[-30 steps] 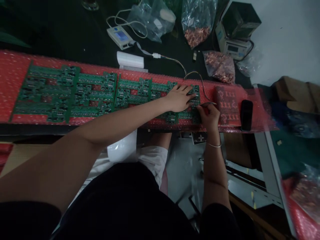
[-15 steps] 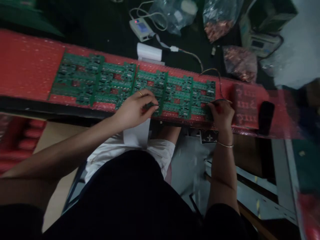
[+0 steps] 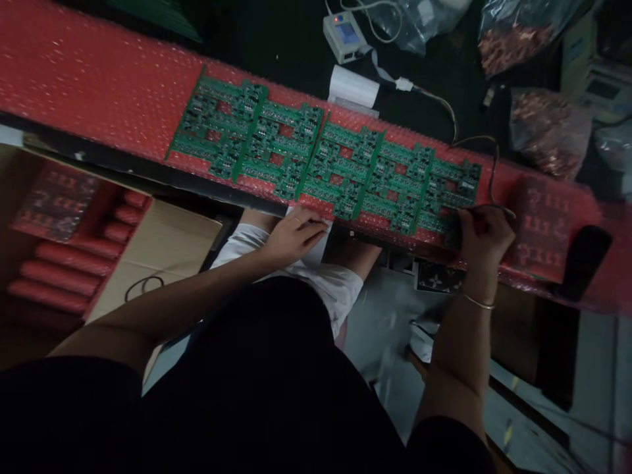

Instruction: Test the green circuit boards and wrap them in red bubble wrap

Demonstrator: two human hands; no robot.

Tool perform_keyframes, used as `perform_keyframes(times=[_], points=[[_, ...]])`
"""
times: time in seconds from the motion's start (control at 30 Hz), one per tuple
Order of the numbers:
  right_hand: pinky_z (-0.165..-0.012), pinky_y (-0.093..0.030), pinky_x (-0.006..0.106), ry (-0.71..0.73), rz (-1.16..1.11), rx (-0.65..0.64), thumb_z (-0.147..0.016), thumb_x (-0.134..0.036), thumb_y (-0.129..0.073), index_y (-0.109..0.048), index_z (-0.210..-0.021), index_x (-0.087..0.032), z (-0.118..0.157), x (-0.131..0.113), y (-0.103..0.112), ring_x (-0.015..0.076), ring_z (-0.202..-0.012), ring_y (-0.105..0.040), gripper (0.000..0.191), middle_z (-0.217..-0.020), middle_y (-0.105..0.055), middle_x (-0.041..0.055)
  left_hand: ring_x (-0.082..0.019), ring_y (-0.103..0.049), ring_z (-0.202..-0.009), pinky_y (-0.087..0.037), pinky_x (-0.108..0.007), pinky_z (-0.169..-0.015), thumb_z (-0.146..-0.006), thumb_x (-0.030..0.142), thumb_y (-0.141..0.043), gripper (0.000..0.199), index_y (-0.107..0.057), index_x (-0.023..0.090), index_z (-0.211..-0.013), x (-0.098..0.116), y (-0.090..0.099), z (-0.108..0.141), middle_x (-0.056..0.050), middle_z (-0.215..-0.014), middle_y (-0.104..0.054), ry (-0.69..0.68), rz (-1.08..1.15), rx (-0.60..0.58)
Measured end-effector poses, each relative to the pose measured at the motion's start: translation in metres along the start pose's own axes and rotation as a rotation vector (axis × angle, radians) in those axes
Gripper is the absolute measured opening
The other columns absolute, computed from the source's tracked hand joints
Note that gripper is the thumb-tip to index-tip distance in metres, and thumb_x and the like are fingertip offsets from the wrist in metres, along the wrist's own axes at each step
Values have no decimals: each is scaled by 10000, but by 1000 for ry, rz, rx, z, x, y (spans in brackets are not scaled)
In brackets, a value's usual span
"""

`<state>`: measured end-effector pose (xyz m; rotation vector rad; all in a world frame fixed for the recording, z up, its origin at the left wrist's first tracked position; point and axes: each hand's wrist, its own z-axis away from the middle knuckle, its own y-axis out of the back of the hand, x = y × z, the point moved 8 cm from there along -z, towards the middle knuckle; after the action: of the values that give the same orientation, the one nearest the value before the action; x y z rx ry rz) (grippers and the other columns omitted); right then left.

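A panel of joined green circuit boards (image 3: 340, 153) lies slantwise on red bubble wrap (image 3: 113, 62). At its right end, my right hand (image 3: 486, 237) is closed in a pinch on the end of a thin cable (image 3: 495, 161), against the last board; my fingers hide the tip. My left hand (image 3: 297, 236) is at the front edge of the table, below the middle boards, its fingers curled together. What they hold, if anything, is hidden. Behind that hand a white sheet (image 3: 318, 247) hangs down over my lap.
A small white device with a screen (image 3: 345, 36) joins the cable through a white connector (image 3: 403, 84). Bags of copper-coloured parts (image 3: 550, 135) stand at the back right. A dark object (image 3: 585, 260) lies far right. An open carton (image 3: 168, 240) with red rolls (image 3: 69, 263) is at lower left.
My left hand has come off the middle boards and down to the table's front edge. My right hand stays at the board's right end. The whole view has shifted and turned.
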<state>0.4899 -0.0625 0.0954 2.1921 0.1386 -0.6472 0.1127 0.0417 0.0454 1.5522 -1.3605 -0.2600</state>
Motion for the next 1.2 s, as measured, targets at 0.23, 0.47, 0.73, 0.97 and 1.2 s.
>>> perform_keyframes(times=[0.23, 0.47, 0.73, 0.97, 1.2], points=[[-901, -527, 482, -1, 4, 2, -913, -625, -657, -633, -782, -259, -1, 0, -2, 254, -818, -668, 389, -810, -713, 46, -203, -664, -941, -565, -400, -887, -1004, 278, -556, 232, -745, 253, -872, 4, 4, -3, -57, -977, -730, 139, 72, -66], [-874, -543, 455, -10, -58, 3, -910, -597, -689, -657, -801, -239, -2, 3, -1, 244, -833, -673, 375, -827, -723, 62, -200, -657, -1004, -537, -419, -960, -1007, 286, -585, 181, -746, 249, -932, 66, 12, -67, -46, -1034, -733, 80, 290, -93], [-766, -551, 404, -164, -130, 213, -953, -598, -600, -589, -781, -241, -14, 43, 6, 206, -744, -627, 396, -752, -639, 28, -257, -604, -1145, -492, -437, -1054, -941, 147, -616, 175, -785, 175, -908, 139, -102, -182, -84, -1126, -707, -20, 316, -384], [-781, -526, 347, -230, -156, 198, -937, -607, -621, -585, -772, -228, -10, 48, 1, 174, -746, -585, 415, -743, -612, 0, -319, -544, -1225, -463, -494, -1022, -947, 187, -601, 199, -794, 148, -915, 143, -131, -192, -126, -1210, -673, 80, 172, -425], [-755, -514, 325, -264, -165, 195, -939, -636, -600, -589, -787, -233, -9, 50, 0, 165, -740, -572, 430, -753, -608, -4, -310, -545, -1218, -440, -474, -1009, -965, 209, -607, 185, -784, 176, -922, 144, -136, -189, -100, -1219, -657, 91, 116, -374]])
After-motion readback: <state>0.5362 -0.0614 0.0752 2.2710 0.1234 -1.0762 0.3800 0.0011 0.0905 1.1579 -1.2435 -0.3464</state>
